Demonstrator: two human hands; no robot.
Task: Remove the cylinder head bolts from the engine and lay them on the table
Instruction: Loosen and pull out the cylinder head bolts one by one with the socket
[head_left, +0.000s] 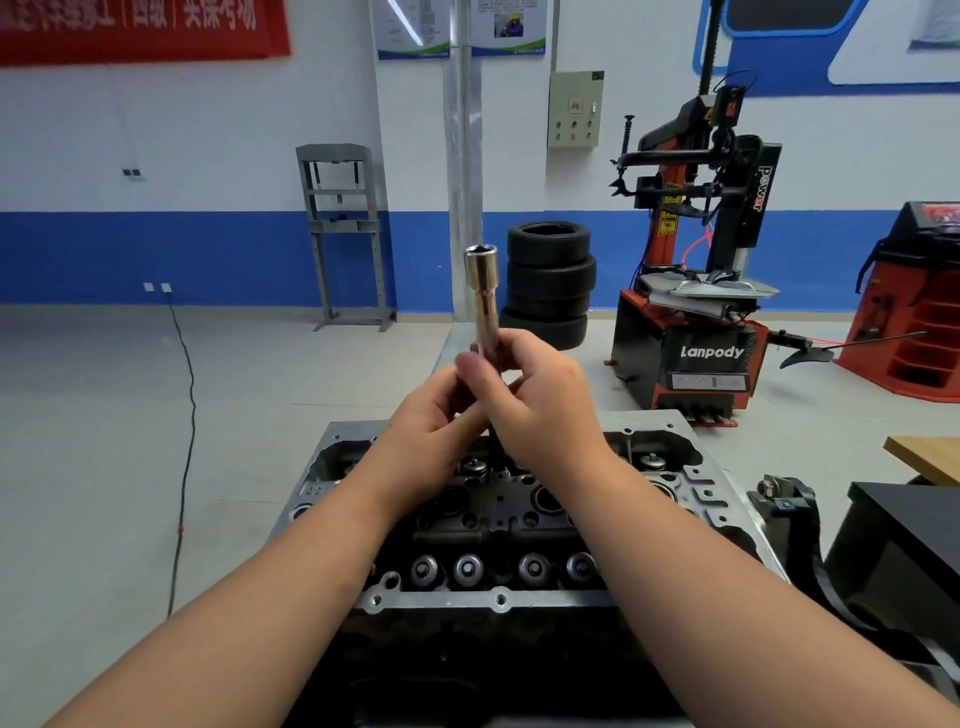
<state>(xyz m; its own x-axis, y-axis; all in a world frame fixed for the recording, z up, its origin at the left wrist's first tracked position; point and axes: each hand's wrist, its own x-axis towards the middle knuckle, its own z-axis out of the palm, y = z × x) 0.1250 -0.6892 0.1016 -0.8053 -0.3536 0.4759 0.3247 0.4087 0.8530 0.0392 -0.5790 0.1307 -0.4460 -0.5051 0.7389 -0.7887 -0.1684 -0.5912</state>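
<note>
A long chrome socket (483, 291) stands upright above the engine, its open end pointing up. My left hand (436, 421) and my right hand (540, 400) both grip its lower part, where a dark tool shank disappears between my fingers. Below them lies the cylinder head (498, 597), with a grey metal rim, dark oily middle and a row of round valve tops along the near side. I cannot make out any bolts from here.
A wooden table corner (924, 457) shows at the right, with a black stand (904, 525) below it. On the floor beyond stand stacked tyres (550, 280), a red and black tyre changer (691, 312) and a grey press frame (343, 234).
</note>
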